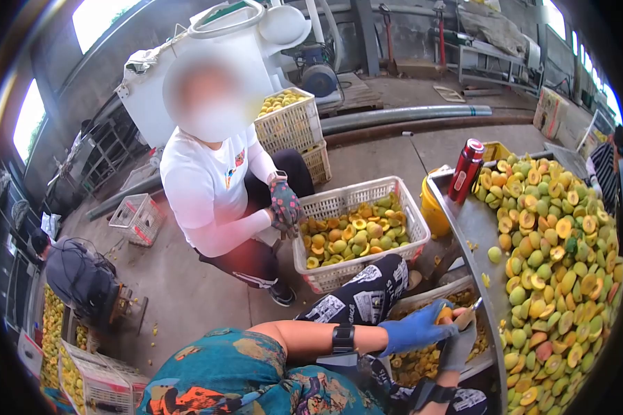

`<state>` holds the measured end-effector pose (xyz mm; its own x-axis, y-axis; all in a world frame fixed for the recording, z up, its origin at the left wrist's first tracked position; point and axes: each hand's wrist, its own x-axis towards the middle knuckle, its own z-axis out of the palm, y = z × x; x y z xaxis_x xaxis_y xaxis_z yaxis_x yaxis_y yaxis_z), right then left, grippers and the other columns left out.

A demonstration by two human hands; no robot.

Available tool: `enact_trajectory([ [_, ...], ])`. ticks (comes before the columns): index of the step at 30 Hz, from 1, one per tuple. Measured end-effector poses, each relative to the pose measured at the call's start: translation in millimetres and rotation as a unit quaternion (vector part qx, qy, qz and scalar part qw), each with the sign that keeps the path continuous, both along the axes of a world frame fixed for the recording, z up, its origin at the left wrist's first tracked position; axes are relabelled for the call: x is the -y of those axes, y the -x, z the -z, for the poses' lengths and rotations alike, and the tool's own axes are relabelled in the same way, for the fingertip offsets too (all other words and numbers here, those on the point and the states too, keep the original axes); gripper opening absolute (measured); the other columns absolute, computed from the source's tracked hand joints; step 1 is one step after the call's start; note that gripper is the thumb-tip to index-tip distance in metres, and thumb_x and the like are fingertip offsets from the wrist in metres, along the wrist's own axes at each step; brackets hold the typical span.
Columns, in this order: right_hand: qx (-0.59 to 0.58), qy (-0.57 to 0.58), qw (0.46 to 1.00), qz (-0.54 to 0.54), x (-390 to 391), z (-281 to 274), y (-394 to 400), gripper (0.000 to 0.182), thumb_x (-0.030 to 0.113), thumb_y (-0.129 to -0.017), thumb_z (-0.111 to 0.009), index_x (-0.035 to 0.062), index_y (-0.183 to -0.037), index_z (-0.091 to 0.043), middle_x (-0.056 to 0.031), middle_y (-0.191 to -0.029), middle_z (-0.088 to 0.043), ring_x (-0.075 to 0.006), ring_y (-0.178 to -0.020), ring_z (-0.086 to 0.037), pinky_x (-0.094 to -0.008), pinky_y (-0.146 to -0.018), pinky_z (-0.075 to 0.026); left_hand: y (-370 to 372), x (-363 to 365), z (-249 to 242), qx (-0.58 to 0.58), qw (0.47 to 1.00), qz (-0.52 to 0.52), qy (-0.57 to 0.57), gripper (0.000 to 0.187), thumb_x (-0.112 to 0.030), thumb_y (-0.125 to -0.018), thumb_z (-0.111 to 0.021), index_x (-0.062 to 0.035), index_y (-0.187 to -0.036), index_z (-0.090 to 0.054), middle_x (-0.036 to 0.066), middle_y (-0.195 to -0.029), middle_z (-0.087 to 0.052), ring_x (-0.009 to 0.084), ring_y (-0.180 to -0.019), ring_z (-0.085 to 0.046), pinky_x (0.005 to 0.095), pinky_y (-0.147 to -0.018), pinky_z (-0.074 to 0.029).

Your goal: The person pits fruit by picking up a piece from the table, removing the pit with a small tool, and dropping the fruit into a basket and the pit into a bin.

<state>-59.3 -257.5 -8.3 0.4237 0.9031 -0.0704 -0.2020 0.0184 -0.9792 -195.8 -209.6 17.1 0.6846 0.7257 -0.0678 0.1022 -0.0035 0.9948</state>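
Note:
My left hand (417, 333), in a blue glove, holds an orange-yellow piece of fruit (444, 315) in its fingertips. Close beside it, my right hand (458, 344), in a greyish glove, is closed around a small tool with a wooden handle (466, 319) and a short metal tip. Both hands are over a crate (477, 368) of cut fruit, partly hidden by my hands and arms. A metal table (488, 304) heaped with halved green and yellow fruit (557, 242) is just right of them.
A white crate (421, 242) of fruit stands before a seated co-worker in a white shirt (208, 181). A red bottle (466, 169) stands at the table's corner, beside a yellow bucket (432, 207). Another person (82, 277) sits at far left near more crates. Pipes (408, 117) lie behind.

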Motion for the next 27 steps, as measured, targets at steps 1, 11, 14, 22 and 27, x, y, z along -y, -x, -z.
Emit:
enact_trajectory([
  [1,0.002,-0.009,1.000,-0.002,-1.3,2.9,-1.5,0.025,0.002,-0.073,-0.070,0.0083,-0.092,-0.054,0.0002,-0.083,-0.052,-0.0091,-0.069,-0.053,-0.0229,-0.062,-0.045,-1.9,0.1,5.1,0.002,1.000,-0.002,-0.009,0.052,-0.034,-0.091,-0.062,-0.0059,-0.130,-0.043,0.010,-0.107,-0.057,0.0180,-0.099,-0.053,0.0321,-0.090,-0.043],
  [11,0.038,-0.012,0.999,0.025,3.6,6.9,-3.7,0.026,0.005,-0.071,-0.071,0.0088,-0.090,-0.054,0.0013,-0.081,-0.050,-0.0084,-0.067,-0.049,-0.0232,-0.060,-0.042,-1.5,3.2,-0.3,-0.029,0.999,0.010,-0.016,0.060,-0.045,-0.091,-0.060,-0.0071,-0.133,-0.040,0.018,-0.121,-0.054,0.0242,-0.111,-0.052,0.0367,-0.098,-0.040],
  [14,0.036,-0.008,0.999,0.026,4.0,10.9,-3.2,0.026,0.004,-0.071,-0.071,0.0088,-0.090,-0.054,0.0015,-0.081,-0.050,-0.0083,-0.068,-0.049,-0.0233,-0.061,-0.042,-0.3,2.4,2.7,-0.028,0.999,0.027,0.000,0.059,-0.043,-0.091,-0.059,-0.0076,-0.134,-0.040,0.018,-0.122,-0.054,0.0240,-0.112,-0.052,0.0364,-0.098,-0.040],
  [22,0.041,-0.025,0.998,0.027,7.0,11.0,-4.5,0.024,0.003,-0.072,-0.070,0.0076,-0.089,-0.054,0.0012,-0.081,-0.050,-0.0086,-0.069,-0.048,-0.0239,-0.063,-0.043,0.3,7.4,-2.7,-0.010,1.000,0.027,0.001,0.057,-0.039,-0.092,-0.060,-0.0079,-0.134,-0.039,0.016,-0.121,-0.054,0.0217,-0.111,-0.051,0.0356,-0.097,-0.041],
  [27,0.046,-0.030,0.998,0.029,7.6,9.8,-3.8,0.024,0.002,-0.072,-0.071,0.0072,-0.089,-0.054,0.0008,-0.081,-0.051,-0.0088,-0.069,-0.050,-0.0240,-0.063,-0.044,-1.0,8.1,1.8,-0.008,1.000,0.024,0.013,0.058,-0.039,-0.091,-0.061,-0.0074,-0.135,-0.039,0.016,-0.122,-0.054,0.0203,-0.111,-0.051,0.0351,-0.097,-0.041],
])
